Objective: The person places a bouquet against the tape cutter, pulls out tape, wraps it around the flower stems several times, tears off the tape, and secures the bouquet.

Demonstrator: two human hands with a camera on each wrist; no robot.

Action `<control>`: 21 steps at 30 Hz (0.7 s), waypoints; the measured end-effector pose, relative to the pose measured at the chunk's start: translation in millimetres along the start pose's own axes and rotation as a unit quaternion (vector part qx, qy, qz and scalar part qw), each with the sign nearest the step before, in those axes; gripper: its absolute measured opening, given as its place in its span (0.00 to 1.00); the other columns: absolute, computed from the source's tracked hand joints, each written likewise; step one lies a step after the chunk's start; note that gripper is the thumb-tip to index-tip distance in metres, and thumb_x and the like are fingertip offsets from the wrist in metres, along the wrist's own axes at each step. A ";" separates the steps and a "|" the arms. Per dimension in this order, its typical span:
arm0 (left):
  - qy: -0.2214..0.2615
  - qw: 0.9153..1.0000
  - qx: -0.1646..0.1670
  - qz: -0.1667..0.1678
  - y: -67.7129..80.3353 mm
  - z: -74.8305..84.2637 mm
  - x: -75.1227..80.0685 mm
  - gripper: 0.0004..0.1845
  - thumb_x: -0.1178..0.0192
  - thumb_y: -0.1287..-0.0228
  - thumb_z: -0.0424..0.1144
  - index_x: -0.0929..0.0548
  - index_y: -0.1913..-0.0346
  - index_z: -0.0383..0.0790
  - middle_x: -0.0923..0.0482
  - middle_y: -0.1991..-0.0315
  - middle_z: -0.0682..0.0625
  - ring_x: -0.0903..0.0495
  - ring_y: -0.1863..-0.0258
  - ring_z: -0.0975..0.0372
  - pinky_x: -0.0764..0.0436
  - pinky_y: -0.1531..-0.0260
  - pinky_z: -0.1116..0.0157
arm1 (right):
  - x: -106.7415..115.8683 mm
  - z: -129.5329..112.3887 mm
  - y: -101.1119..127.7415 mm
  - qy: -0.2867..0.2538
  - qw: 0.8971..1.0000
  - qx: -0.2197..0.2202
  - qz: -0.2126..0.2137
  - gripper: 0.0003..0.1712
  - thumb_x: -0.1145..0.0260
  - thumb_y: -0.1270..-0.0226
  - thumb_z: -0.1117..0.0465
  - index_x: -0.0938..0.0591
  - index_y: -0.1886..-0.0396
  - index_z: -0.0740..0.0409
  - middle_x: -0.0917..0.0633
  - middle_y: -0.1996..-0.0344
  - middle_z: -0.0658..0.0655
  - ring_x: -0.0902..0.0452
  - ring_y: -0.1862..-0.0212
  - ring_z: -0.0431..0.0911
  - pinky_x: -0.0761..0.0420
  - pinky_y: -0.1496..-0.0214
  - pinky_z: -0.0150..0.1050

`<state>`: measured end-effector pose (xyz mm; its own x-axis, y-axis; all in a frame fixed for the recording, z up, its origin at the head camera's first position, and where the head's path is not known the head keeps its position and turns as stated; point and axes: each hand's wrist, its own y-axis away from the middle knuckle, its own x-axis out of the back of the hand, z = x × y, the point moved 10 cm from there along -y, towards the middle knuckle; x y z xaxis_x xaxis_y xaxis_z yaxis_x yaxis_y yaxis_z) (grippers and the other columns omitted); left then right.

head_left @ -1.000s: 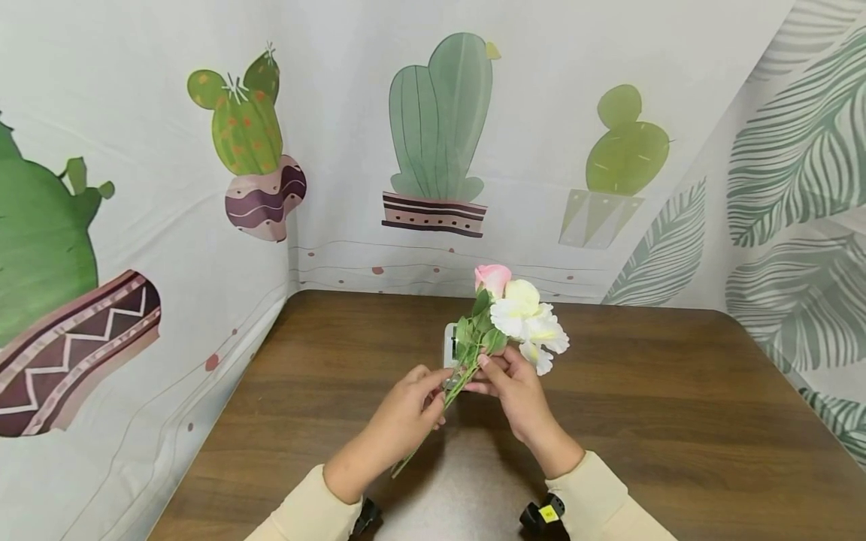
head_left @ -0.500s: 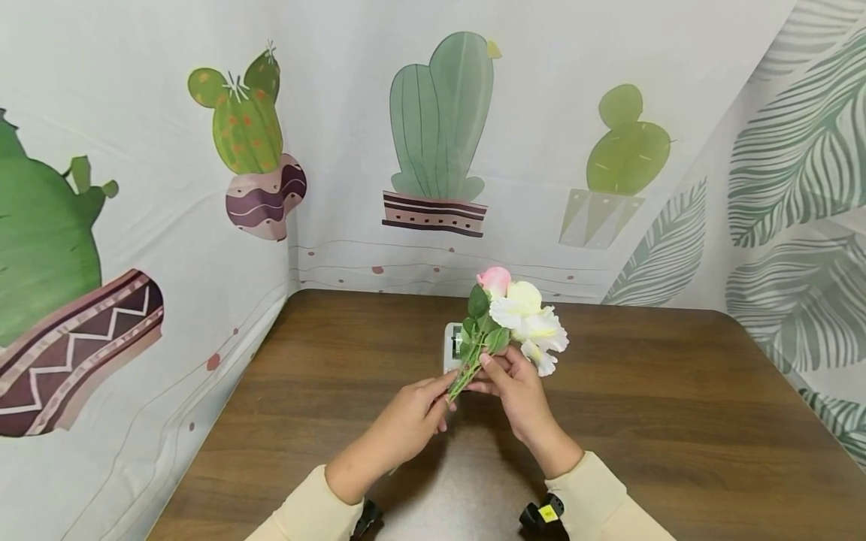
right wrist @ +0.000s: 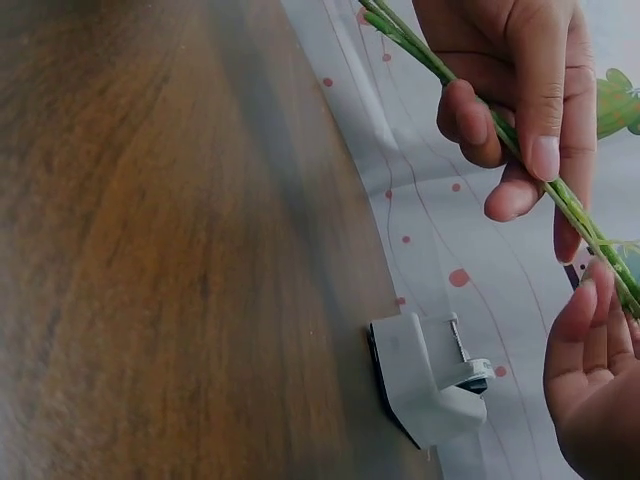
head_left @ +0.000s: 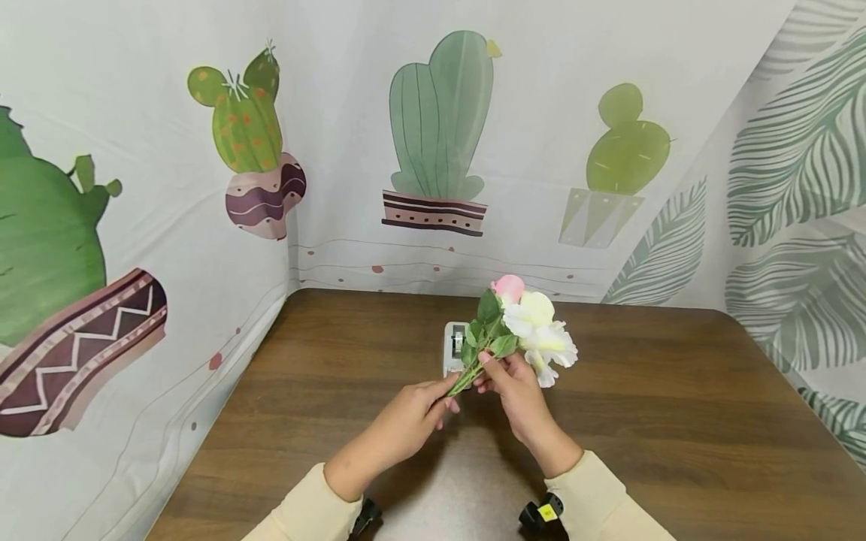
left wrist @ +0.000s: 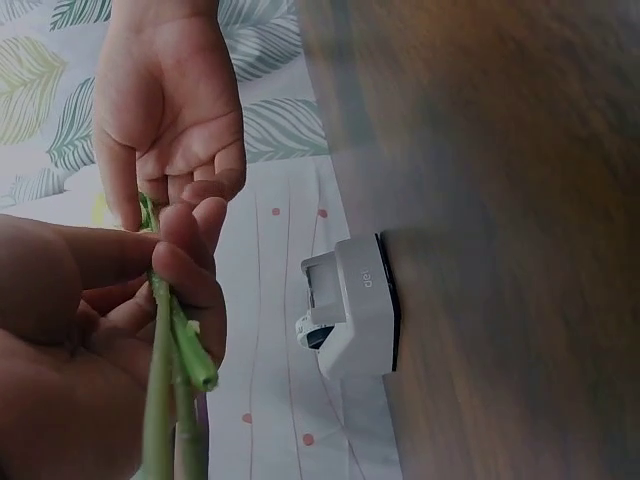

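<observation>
A small bunch of artificial flowers hangs above the table, tilted to the right: a pink rose [head_left: 509, 288] and white-and-yellow blooms [head_left: 541, 334] with green leaves [head_left: 489, 306]. My left hand [head_left: 406, 422] pinches the green stems [left wrist: 162, 370] between thumb and fingers; their cut ends stick out below it in the left wrist view. Higher up, just under the leaves, my right hand [head_left: 526, 402] pinches the same stems between thumb and fingertips. Behind the stems, a white tape dispenser [left wrist: 358, 310] stands on the table, partly covered by the bunch in the head view.
The brown wooden table [head_left: 643, 421] reaches back to a white curtain [head_left: 338, 150] printed with cacti and leaves. Black devices [head_left: 541, 514] sit at both wrists, beside the cream sleeves [head_left: 598, 492].
The flower heads have shifted right and slightly down, uncovering more of the tape dispenser. My left hand has moved slightly up and right along the stems, and their lower ends are now hidden in the head view.
</observation>
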<state>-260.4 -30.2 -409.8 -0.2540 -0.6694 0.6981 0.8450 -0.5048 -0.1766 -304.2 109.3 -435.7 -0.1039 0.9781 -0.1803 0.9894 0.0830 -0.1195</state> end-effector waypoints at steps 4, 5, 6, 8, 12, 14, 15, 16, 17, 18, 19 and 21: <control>-0.006 1.000 -0.008 0.002 0.1 1.8 -1.0 0.24 0.48 0.24 0.30 0.29 0.29 0.35 0.14 0.63 0.47 0.28 0.77 0.73 0.23 0.73 0.73 | -2.0 1.9 0.4 0.000 1.000 -0.006 -0.016 0.14 0.40 0.24 0.61 0.27 0.47 0.67 0.18 0.70 0.50 0.20 0.70 0.41 0.18 0.65 0.33; -0.008 1.000 -0.010 0.003 0.0 2.4 -1.0 0.23 0.47 0.25 0.30 0.28 0.29 0.35 0.14 0.64 0.47 0.28 0.77 0.73 0.23 0.73 0.73 | -2.5 2.7 0.5 0.000 1.000 -0.009 -0.021 0.14 0.40 0.24 0.61 0.26 0.47 0.66 0.17 0.71 0.50 0.20 0.71 0.40 0.18 0.66 0.33; -0.011 1.000 -0.011 0.005 -0.1 2.6 -1.1 0.23 0.47 0.25 0.29 0.28 0.29 0.35 0.14 0.64 0.47 0.29 0.76 0.73 0.24 0.73 0.73 | -3.1 3.2 0.6 0.002 1.000 -0.010 -0.025 0.13 0.40 0.24 0.60 0.26 0.49 0.65 0.17 0.72 0.49 0.20 0.71 0.40 0.18 0.66 0.33; -0.018 1.000 -0.014 0.007 -0.2 3.7 -0.5 0.23 0.47 0.25 0.29 0.27 0.30 0.34 0.15 0.65 0.47 0.29 0.76 0.73 0.25 0.74 0.72 | -3.9 4.7 0.7 0.003 0.999 -0.015 -0.031 0.12 0.39 0.24 0.60 0.26 0.50 0.65 0.16 0.73 0.49 0.20 0.71 0.40 0.18 0.65 0.33; -0.014 1.000 -0.010 -0.001 -1.0 3.5 -2.6 0.22 0.47 0.25 0.29 0.26 0.31 0.36 0.15 0.65 0.47 0.29 0.77 0.73 0.25 0.74 0.73 | -3.0 7.1 0.6 0.003 0.999 -0.024 -0.029 0.11 0.39 0.24 0.61 0.25 0.52 0.65 0.15 0.72 0.50 0.20 0.72 0.39 0.17 0.65 0.33; -0.001 1.000 -0.006 -0.015 -1.2 3.1 -5.6 0.22 0.48 0.25 0.29 0.26 0.31 0.37 0.15 0.65 0.46 0.28 0.77 0.73 0.25 0.74 0.73 | -2.2 6.8 0.7 0.007 0.999 -0.024 -0.024 0.11 0.39 0.25 0.62 0.26 0.52 0.67 0.14 0.70 0.53 0.20 0.73 0.39 0.17 0.66 0.33; 0.007 1.000 -0.002 -0.022 -1.3 2.3 -7.4 0.21 0.48 0.24 0.29 0.25 0.31 0.37 0.15 0.65 0.45 0.26 0.76 0.72 0.25 0.74 0.73 | -1.6 6.5 0.8 0.012 0.999 -0.023 -0.020 0.11 0.39 0.25 0.63 0.25 0.52 0.67 0.14 0.69 0.53 0.21 0.74 0.39 0.17 0.66 0.33; 0.015 0.999 0.002 -0.028 -1.2 1.7 -8.8 0.21 0.49 0.24 0.29 0.24 0.32 0.37 0.14 0.64 0.45 0.25 0.76 0.71 0.24 0.74 0.73 | -1.5 5.9 1.0 0.016 0.999 -0.024 -0.017 0.11 0.39 0.25 0.63 0.26 0.52 0.67 0.14 0.69 0.54 0.21 0.74 0.39 0.17 0.67 0.34; 0.024 0.999 0.007 -0.034 -0.9 0.8 -10.1 0.20 0.49 0.24 0.30 0.24 0.33 0.37 0.14 0.64 0.45 0.23 0.76 0.70 0.24 0.75 0.73 | -1.5 5.2 1.3 0.021 0.999 -0.023 -0.013 0.10 0.39 0.26 0.64 0.25 0.52 0.67 0.14 0.68 0.55 0.22 0.75 0.39 0.17 0.67 0.34; 0.033 0.999 0.011 -0.037 -0.7 0.1 -10.9 0.20 0.48 0.25 0.30 0.23 0.34 0.38 0.14 0.65 0.45 0.22 0.76 0.69 0.24 0.75 0.73 | -1.9 4.3 1.7 0.026 0.999 -0.023 -0.011 0.10 0.39 0.26 0.64 0.25 0.52 0.67 0.14 0.68 0.55 0.22 0.76 0.39 0.17 0.68 0.34; 0.041 0.998 0.015 -0.039 -0.4 -0.6 -11.1 0.18 0.48 0.25 0.31 0.21 0.36 0.38 0.14 0.65 0.45 0.21 0.75 0.68 0.24 0.75 0.73 | -2.9 3.4 2.1 0.034 0.999 -0.022 -0.011 0.10 0.39 0.26 0.64 0.26 0.53 0.67 0.15 0.69 0.54 0.22 0.76 0.39 0.18 0.68 0.34; 0.044 0.998 0.017 -0.034 0.1 -0.9 -10.3 0.14 0.46 0.25 0.33 0.17 0.42 0.40 0.13 0.66 0.46 0.20 0.74 0.68 0.23 0.75 0.72 | -5.7 1.0 3.6 0.045 0.999 -0.022 -0.015 0.10 0.39 0.26 0.64 0.26 0.53 0.67 0.17 0.71 0.52 0.23 0.77 0.39 0.19 0.69 0.34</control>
<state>-258.1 -23.8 -417.7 -0.3507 -0.6794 0.6445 0.8391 -0.5336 -0.1060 -300.1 103.8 -436.1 -0.1252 0.9881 -0.0890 0.9898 0.1182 -0.0798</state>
